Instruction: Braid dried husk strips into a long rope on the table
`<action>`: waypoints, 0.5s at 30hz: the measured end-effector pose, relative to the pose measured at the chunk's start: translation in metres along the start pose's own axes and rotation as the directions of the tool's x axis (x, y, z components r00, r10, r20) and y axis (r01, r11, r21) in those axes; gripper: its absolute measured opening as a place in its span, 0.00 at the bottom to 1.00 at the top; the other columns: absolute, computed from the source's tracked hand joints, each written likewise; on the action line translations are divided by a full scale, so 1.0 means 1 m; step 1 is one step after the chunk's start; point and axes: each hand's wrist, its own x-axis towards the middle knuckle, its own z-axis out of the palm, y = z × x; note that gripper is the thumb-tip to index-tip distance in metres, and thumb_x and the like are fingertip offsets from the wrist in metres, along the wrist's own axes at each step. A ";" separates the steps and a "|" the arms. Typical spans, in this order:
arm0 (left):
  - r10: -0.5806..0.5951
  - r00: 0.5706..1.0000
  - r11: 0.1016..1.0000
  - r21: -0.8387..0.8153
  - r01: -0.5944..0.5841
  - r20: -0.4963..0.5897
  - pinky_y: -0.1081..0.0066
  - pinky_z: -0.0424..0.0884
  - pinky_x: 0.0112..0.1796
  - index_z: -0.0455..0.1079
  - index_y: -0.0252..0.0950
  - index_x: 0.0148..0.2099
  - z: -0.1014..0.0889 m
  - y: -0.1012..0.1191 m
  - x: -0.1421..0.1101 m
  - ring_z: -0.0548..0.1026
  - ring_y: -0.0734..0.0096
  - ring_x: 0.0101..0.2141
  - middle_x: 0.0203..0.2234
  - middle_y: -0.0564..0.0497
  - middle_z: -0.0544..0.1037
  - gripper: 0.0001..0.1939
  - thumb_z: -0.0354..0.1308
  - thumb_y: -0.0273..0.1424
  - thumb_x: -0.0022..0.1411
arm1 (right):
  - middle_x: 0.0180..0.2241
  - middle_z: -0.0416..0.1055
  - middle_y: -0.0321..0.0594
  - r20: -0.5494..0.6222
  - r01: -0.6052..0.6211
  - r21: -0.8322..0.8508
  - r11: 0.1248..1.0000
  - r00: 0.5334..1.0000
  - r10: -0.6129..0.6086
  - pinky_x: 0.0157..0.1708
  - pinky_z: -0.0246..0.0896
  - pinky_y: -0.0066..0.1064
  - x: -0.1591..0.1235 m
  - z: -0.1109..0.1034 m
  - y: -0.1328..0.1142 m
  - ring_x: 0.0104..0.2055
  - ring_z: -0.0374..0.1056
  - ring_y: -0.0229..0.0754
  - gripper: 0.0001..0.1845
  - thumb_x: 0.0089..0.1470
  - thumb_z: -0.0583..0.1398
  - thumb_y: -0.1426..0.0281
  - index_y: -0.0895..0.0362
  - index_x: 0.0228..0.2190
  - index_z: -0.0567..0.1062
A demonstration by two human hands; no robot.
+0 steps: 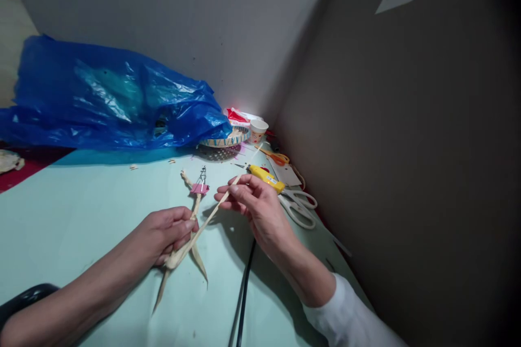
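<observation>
My left hand [173, 234] is closed around a pale braid of dried plant fibre [196, 207], gripping it below a pink binder clip [199, 188] fastened near its far end. Loose flat ends of the fibre stick out beneath my fingers toward me. One long strand [208, 220] folds at the near side and slants up to the right. My right hand [254, 200] pinches this strand between thumb and fingers, holding it raised above the table. Just beyond my right hand lies a yellow hot glue gun [265, 178], partly hidden by it.
White-handled scissors [299, 207] and orange-handled scissors [279, 158] lie at the right. A paper cup [258, 131] and a round woven basket [228, 140] stand at the back beside a big blue plastic bag [118, 95]. A black cable [246, 293] runs toward me.
</observation>
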 end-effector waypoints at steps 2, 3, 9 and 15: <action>-0.013 1.000 0.999 0.034 0.013 0.001 0.75 0.47 0.24 0.62 0.40 0.29 0.000 0.001 0.000 0.52 0.75 0.22 0.21 0.59 0.60 0.21 0.62 0.50 0.47 | 0.32 0.79 0.41 -0.065 0.040 -0.014 0.999 0.997 -0.041 0.36 0.73 0.26 0.001 -0.003 0.000 0.34 0.78 0.39 0.12 0.51 0.68 0.66 0.58 0.30 0.70; -0.022 1.000 0.998 0.051 0.022 0.001 0.75 0.46 0.24 0.61 0.40 0.29 0.001 0.002 -0.001 0.51 0.75 0.22 0.21 0.60 0.60 0.21 0.61 0.51 0.47 | 0.32 0.79 0.41 -0.085 0.053 -0.027 0.998 0.995 -0.055 0.35 0.73 0.26 0.001 -0.005 0.000 0.35 0.78 0.39 0.12 0.51 0.68 0.66 0.58 0.29 0.70; -0.014 1.000 0.997 0.073 0.015 -0.010 0.75 0.46 0.23 0.56 0.41 0.27 0.002 0.004 -0.001 0.49 0.75 0.22 0.20 0.61 0.55 0.25 0.61 0.54 0.49 | 0.32 0.78 0.40 -0.113 0.097 -0.068 0.993 0.988 -0.104 0.34 0.74 0.27 0.001 -0.010 -0.001 0.35 0.77 0.39 0.11 0.53 0.67 0.68 0.58 0.28 0.69; -0.010 1.000 0.999 0.037 0.009 0.012 0.76 0.42 0.21 0.57 0.40 0.27 -0.001 -0.003 0.004 0.47 0.78 0.20 0.19 0.63 0.55 0.26 0.64 0.54 0.49 | 0.34 0.76 0.39 -0.136 0.265 -0.175 0.948 0.947 -0.290 0.33 0.76 0.30 -0.017 0.000 -0.010 0.37 0.76 0.40 0.07 0.58 0.63 0.68 0.57 0.32 0.71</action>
